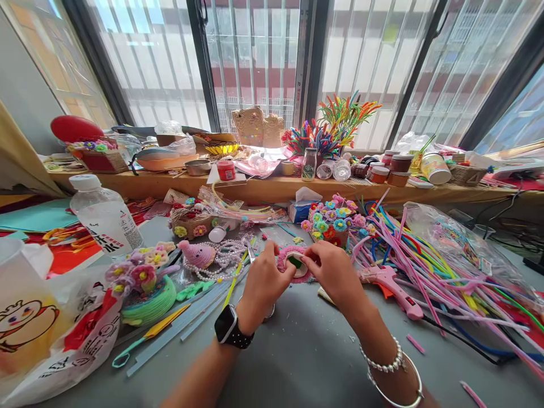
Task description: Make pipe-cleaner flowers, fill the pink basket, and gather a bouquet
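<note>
A small round craft piece with a fuzzy pink edge, a pale rim and a dark green inside is between my two hands over the grey table. My left hand, below a black smartwatch, is closed on its left side. From the right, the thumb and fingers of my right hand pinch the pale rim. Part of the piece is hidden by my fingers. To the right lies a pink glue gun. A pink cone-shaped figure and strings of white beads lie to the left.
Clear glue sticks and yellow-handled scissors lie left. A water bottle and a plastic bag stand farther left. Fuzzy pipe cleaners pile up right. Behind are a flower basket and a crowded sill.
</note>
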Demonstrator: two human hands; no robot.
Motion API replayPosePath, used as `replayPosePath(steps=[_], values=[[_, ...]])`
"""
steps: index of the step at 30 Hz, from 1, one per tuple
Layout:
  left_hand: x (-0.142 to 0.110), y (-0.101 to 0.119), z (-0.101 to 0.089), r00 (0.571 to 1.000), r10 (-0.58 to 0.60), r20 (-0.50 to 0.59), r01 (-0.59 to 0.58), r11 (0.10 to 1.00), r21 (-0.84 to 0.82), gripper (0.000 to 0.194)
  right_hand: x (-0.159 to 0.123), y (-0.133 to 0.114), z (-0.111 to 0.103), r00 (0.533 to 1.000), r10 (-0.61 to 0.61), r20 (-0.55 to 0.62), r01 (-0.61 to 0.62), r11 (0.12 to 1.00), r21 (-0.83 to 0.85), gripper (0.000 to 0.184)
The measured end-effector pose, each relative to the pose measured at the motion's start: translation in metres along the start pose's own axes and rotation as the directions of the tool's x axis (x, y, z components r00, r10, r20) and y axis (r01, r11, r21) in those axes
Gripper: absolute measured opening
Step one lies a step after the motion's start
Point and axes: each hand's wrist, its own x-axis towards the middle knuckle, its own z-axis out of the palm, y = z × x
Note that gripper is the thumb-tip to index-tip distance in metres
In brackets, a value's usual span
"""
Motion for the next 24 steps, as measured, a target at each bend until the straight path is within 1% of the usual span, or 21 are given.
replayPosePath(steps=[3, 5, 7, 11, 15, 17, 20, 24], values=[[0.003, -0.004, 0.001, 0.999, -0.046, -0.003, 0.045, 0.992, -0.116, 0.032, 0.001, -0.002, 0.006, 0.999, -0.032, -0.043, 0.033, 0.999, 0.019, 0.014], [0.007, -0.008, 0.003, 0.996, -0.083, 0.034, 0.088, 0.975, -0.206, 0.044, 0.001, -0.003, 0.01, 0.996, -0.044, -0.08, 0.046, 0.999, 0.025, 0.012], [0.01, -0.01, 0.005, 0.989, -0.124, 0.077, 0.14, 0.95, -0.278, 0.05, 0.002, -0.003, 0.014, 0.992, -0.058, -0.11, 0.061, 0.998, 0.024, 0.011], [0.013, -0.012, 0.006, 0.98, -0.157, 0.124, 0.196, 0.879, -0.434, 0.039, 0.002, -0.003, 0.014, 0.989, -0.086, -0.121, 0.087, 0.996, 0.003, 0.011], [0.012, -0.01, 0.003, 0.973, -0.152, 0.173, 0.223, 0.815, -0.535, 0.035, 0.001, -0.003, 0.009, 0.982, -0.127, -0.136, 0.114, 0.988, -0.1, 0.013], [0.012, -0.009, 0.001, 0.972, -0.143, 0.188, 0.225, 0.803, -0.552, 0.034, 0.0, -0.003, 0.006, 0.978, -0.154, -0.143, 0.133, 0.98, -0.147, 0.014], [0.011, -0.009, 0.001, 0.974, -0.128, 0.187, 0.213, 0.802, -0.558, 0.034, 0.0, -0.003, 0.005, 0.977, -0.157, -0.145, 0.13, 0.974, -0.183, 0.016], [0.01, -0.011, 0.005, 0.987, -0.102, 0.128, 0.157, 0.817, -0.555, 0.035, 0.001, -0.005, 0.007, 0.982, -0.147, -0.116, 0.123, 0.974, -0.189, 0.016]])
